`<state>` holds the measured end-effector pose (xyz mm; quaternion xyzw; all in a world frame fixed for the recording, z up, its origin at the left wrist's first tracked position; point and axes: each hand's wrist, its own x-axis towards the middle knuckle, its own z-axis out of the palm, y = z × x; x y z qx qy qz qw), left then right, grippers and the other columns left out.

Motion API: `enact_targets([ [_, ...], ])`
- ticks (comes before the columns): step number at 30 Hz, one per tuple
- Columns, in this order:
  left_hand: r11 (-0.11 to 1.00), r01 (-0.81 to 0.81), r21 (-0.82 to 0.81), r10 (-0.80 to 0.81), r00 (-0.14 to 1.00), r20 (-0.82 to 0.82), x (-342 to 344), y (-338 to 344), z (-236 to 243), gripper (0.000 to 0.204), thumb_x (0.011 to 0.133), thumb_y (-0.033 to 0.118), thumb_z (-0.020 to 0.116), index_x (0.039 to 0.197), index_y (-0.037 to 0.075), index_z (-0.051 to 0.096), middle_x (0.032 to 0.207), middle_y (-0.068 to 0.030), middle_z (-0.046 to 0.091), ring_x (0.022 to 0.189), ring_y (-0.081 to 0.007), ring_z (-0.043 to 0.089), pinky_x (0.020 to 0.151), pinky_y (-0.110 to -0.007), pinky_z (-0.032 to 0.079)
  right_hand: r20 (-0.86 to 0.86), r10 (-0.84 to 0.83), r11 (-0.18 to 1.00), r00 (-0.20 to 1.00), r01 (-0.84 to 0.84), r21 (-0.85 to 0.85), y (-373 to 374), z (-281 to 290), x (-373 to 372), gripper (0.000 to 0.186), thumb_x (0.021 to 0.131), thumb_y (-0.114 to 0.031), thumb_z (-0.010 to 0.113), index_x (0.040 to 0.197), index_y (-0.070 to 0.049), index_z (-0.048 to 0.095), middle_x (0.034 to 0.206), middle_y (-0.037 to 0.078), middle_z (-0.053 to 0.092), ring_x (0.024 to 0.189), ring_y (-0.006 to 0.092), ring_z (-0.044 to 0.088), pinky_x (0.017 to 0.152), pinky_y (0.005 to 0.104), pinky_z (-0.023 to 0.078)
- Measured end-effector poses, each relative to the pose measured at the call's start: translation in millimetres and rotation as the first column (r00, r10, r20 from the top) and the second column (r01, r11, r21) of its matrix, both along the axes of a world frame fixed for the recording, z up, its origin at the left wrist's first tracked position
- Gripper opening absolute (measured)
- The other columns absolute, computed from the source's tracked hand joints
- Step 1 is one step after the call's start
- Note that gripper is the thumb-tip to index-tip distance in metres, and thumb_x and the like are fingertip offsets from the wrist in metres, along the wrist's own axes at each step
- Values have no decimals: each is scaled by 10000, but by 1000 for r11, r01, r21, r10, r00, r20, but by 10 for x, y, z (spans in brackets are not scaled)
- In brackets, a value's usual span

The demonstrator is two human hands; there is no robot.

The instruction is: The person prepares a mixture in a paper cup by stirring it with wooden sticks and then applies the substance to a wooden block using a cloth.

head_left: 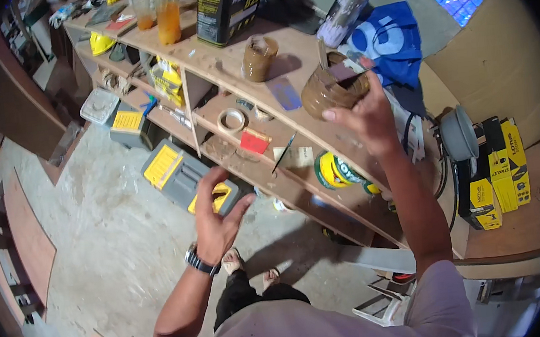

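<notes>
My right hand (369, 117) is closed round the right side of a brown, glue-smeared pot (326, 95) at the edge of the bench top. A flat stick and a dark scraper-like blade (352, 67) stick out of its mouth; whether the pot rests on the bench or is lifted, I cannot tell. My left hand (215, 216) hangs in front of the shelves with thumb and fingers apart, holding nothing. A smaller brown-smeared cup (259, 59) stands left of the pot, and a flat purplish plate (284, 94) lies between them.
A black and yellow can (221, 14), bottles of orange liquid (167, 16), a spray can (346, 12) and a blue cloth (394, 43) crowd the bench. Lower shelves hold a tape roll (231, 121) and a green-yellow tin (336, 170). Toolboxes (172, 168) stand on the floor.
</notes>
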<state>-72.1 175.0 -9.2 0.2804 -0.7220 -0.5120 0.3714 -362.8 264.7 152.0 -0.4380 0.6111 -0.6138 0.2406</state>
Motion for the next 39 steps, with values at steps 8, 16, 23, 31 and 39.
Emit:
enact_targets([
  [8, 942, 334, -5, -334, 941, -47, -191, 168, 293, 1093, 702, 241, 958, 1587, 48, 347, 1511, -204, 504, 1339, -362, 548, 1068, -452, 505, 225, 72, 982, 972, -109, 154, 569, -683, 1276, 1027, 748, 35, 885, 1554, -5, 248, 1438, 173, 516, 1312, 249, 574, 1103, 389, 514],
  [16, 962, 265, 59, -263, 964, -44, 181, 442, -280, 1000, 689, 192, 962, 1530, 33, 444, 1491, -175, 549, 1384, -340, 539, 1148, -430, 437, 277, 189, 954, 942, -244, 176, 713, -1367, 1573, 1039, 785, -41, 903, 1576, -3, 230, 1503, 172, 443, 1371, 239, 508, 1151, 401, 456],
  [23, 993, 106, 48, -108, 994, 33, 521, 446, -685, 962, 627, 68, 929, 1478, 42, 482, 1432, -173, 572, 1335, -380, 554, 1132, -435, 451, 591, 151, 965, 792, -248, 85, 539, -1739, 1578, 486, 1013, -213, 657, 1423, -24, 477, 1373, 81, 558, 1250, 175, 561, 1084, 304, 405],
  [31, 994, 31, 107, -35, 999, 38, 747, 287, -1067, 942, 615, 42, 938, 1451, 47, 505, 1445, -160, 567, 1330, -355, 565, 1122, -428, 461, 687, -80, 949, 722, -155, 273, 177, -2075, 1547, 126, 1032, -157, 621, 1116, -66, 647, 1041, 8, 647, 899, 97, 560, 766, 293, 448],
  [39, 974, -150, 171, 150, 989, 12, 718, 41, -1355, 878, 672, 36, 920, 1449, 48, 511, 1410, -133, 603, 1316, -302, 588, 1110, -397, 462, 905, -71, 988, 420, -94, 121, -130, -2227, 1259, 164, 1013, -269, 611, 1043, -129, 691, 931, 9, 679, 826, 174, 566, 756, 365, 412],
])
